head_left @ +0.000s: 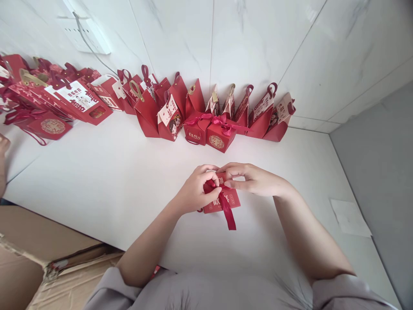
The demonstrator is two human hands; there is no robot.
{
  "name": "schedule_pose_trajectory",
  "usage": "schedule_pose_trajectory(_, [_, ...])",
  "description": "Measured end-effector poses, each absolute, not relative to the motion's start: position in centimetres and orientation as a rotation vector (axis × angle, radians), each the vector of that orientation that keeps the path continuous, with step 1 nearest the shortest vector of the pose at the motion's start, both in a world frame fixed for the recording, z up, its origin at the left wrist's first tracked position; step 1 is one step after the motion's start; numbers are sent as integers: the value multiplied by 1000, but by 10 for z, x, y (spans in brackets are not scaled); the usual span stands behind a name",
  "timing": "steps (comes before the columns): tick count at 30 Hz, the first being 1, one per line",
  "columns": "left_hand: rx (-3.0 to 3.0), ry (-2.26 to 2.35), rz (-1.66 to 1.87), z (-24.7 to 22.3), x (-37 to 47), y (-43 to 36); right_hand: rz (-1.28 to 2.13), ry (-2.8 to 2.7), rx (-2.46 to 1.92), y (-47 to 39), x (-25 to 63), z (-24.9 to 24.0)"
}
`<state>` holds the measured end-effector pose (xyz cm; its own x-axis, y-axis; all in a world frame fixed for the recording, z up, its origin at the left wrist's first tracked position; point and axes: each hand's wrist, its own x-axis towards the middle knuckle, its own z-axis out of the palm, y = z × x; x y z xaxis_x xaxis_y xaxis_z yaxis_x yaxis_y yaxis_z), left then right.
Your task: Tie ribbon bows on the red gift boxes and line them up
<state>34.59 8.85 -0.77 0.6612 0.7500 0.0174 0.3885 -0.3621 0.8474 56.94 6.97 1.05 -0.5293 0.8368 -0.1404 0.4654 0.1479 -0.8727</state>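
A small red gift box [232,197] with pale printed characters sits on the white table in front of me, both hands over its top. A dark red ribbon [228,215] is looped around its upper part, and one tail hangs down the near side. My left hand [200,189] is closed, thumb and forefinger pinching a ribbon loop at the box's left. From the right, my right hand [251,178] curls its fingers over the top, with the thumb tip at the ribbon's knot. The fingers partly hide the knot.
Along the tiled wall stand several red gift boxes [274,114], some with ribbon bows [222,122]. More boxes [77,101] crowd the left side. Another person's hand [4,148] shows at the left edge. An open cardboard carton [48,228] stands below the table's near-left edge.
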Motion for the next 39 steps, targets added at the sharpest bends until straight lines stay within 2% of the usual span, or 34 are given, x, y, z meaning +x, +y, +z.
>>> schedule_pose_trajectory(10, [2010, 844, 481, 15, 325, 102, 1358, -1882, -1290, 66, 577, 18])
schedule_pose_trajectory(18, [2053, 584, 194, 13, 327, 130, 1353, -2026, -1229, 65, 576, 14])
schedule_pose_trajectory(28, [1953, 503, 225, 3, 331, 138, 1498, -1946, -1125, 68, 574, 6])
schedule_pose_trajectory(33, [1940, 467, 120, -2, 332, 149, 1548, -1954, -1035, 71, 573, -2])
schedule_pose_trajectory(39, [1783, 513, 252, -16, 336, 149, 1608, -1906, -974, 75, 571, -9])
